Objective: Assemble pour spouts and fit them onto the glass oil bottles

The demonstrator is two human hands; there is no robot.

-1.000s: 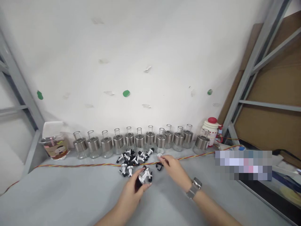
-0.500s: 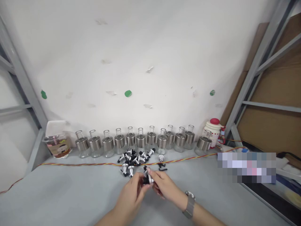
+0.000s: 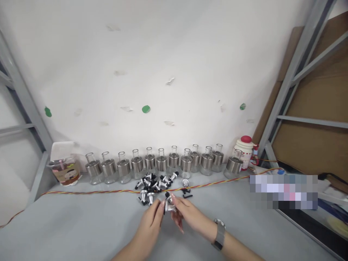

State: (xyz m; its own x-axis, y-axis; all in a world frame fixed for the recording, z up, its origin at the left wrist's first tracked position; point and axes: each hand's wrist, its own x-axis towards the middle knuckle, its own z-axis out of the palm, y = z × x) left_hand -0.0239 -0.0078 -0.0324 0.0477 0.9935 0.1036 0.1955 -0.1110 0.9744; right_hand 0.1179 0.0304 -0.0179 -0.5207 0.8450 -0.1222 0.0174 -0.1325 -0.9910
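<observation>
My left hand [image 3: 150,219] grips a silver-and-black bottle pourer [image 3: 170,208] by its black stopper end, which the fingers mostly hide. Its silver spout points right, into the curled fingers of my right hand [image 3: 187,210], where thumb and fingers close around the tip. Just behind the hands lies another pourer [image 3: 168,197]. A heap of pourers [image 3: 154,184] spreads over the table farther back. To its right are a single silver pourer [image 3: 185,182] and a small black strip [image 3: 187,196].
Glass bottles with metal collars [image 3: 136,164] line the wall. A twisted red-yellow cord [image 3: 108,192] crosses the grey table [image 3: 81,224]. At left stands a drink cup [image 3: 66,172], at right a white jar with a red lid [image 3: 244,148]. Grey metal frames [image 3: 284,90] flank both sides.
The pourer has turned: its black end was showing between the hands and is now inside my left hand, with the silver spout in view. My right fingers have shifted slightly.
</observation>
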